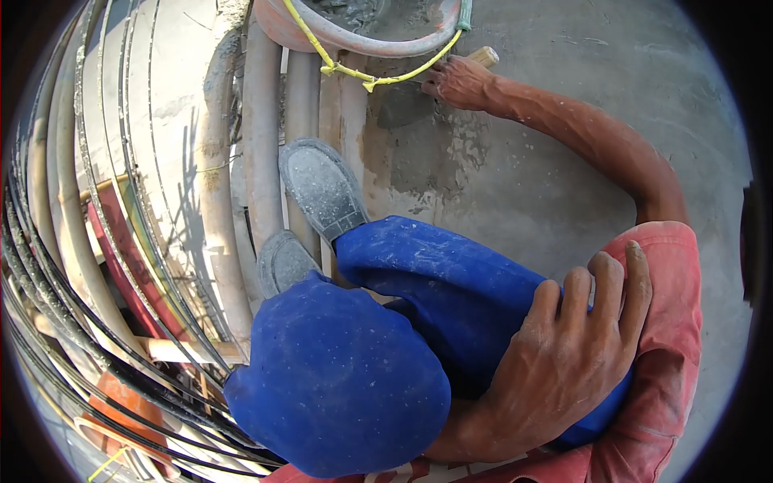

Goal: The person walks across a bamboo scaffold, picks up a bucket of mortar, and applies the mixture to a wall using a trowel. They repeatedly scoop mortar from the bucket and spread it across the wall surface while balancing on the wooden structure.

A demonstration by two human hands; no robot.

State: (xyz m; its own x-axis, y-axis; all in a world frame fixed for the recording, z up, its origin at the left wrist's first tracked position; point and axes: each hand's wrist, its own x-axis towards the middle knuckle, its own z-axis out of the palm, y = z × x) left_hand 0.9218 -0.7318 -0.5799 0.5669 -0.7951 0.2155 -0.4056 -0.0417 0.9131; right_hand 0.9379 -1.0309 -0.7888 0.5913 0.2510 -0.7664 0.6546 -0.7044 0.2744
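- The right hand reached out just below the rim of the mortar pan, with its fingers pressed together around the wooden handle of a tool. Only the end of the handle showed past the knuckles, and the working end was hidden.
- The left hand lay well below the pan. Its fingers were loosely spread and draped over the thigh of the blue trousers, against the red sleeve, and it gripped nothing.
- White marks on the red shirt at the bottom edge, far from the pan, were cut off and could not be read.
- A yellow cord ran under the pan's rim and touched the right hand's fingertips.
- A dark wet patch stained the concrete floor directly below the pan, next to the right hand.
- Dusty pipes ran downward from the pan's left side, and two grey shoes stood on them.
- Further left of the pan, curved steel rods and black cables crowded the edge and closed that side.
- To the right of the pan the floor lay open and bare, which left room around the outstretched arm.
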